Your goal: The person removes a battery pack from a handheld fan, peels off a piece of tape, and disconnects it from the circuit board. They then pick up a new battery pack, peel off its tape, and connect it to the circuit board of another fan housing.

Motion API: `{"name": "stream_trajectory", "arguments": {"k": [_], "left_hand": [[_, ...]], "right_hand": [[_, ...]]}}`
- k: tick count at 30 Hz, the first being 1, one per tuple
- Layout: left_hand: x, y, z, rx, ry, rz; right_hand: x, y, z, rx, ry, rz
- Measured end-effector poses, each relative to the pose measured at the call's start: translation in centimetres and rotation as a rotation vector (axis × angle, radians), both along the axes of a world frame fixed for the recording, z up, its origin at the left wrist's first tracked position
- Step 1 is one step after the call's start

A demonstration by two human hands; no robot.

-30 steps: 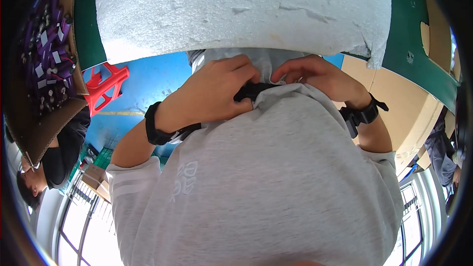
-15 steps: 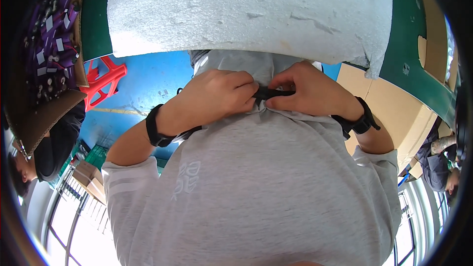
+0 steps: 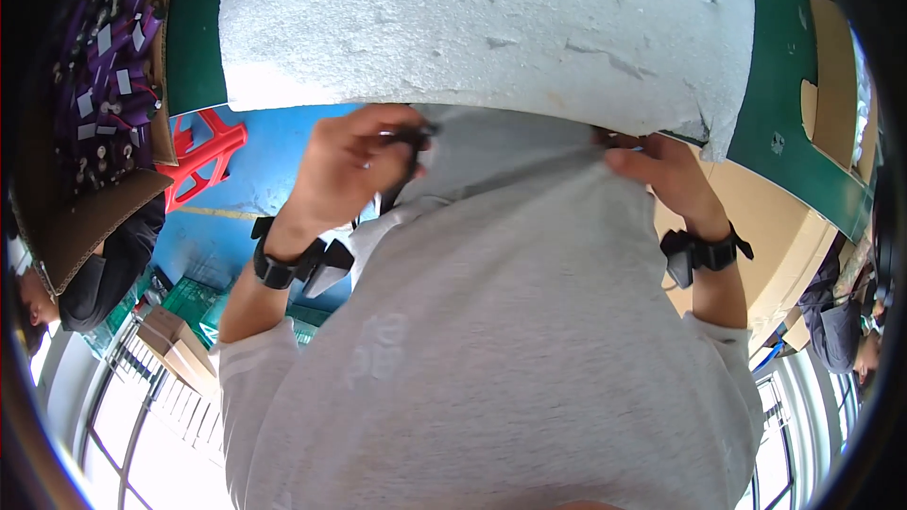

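Two hands are up at the chest, spread well apart against my grey sweatshirt (image 3: 529, 349). My left hand (image 3: 350, 165) is curled shut, its fingertips pinching a small black clip-like piece (image 3: 408, 138) at the upper edge of the sweatshirt, just under the white foam slab (image 3: 491, 28). My right hand (image 3: 661, 179) sits at the far side of the collar, fingers bent onto the fabric; whether it grips anything beyond the cloth I cannot tell, as the foam edge hides the fingertips. Each wrist wears a black strap with a small device (image 3: 283, 269). The foam lies on a green table (image 3: 784, 104). A cardboard box of purple items (image 3: 104, 85) sits at the left, a red plastic stool (image 3: 203, 156) below it on the blue floor.
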State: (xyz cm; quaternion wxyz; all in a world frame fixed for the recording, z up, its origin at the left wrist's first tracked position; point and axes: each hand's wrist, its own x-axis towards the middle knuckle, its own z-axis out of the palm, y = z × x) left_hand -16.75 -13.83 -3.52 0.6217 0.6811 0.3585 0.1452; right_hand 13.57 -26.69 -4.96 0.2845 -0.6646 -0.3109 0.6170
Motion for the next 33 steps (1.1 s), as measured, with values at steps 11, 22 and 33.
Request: {"name": "stream_trajectory", "arguments": {"k": [11, 22, 33], "left_hand": [[-15.4, -9.2, -5.1, -0.86, 0.629, -0.094], [-14.9, -10.3, -5.0, -0.966, 0.558, 0.024], [-13.9, -10.2, -4.5, -1.075, 0.598, 0.292]], "right_hand": [[7.0, -15.3, -5.1, -0.788, -0.082, 0.295], [7.8, -29.2, -12.6, -0.806, 0.053, 0.436], [6.3, -29.7, -13.6, -0.6, 0.026, 0.343]]}}
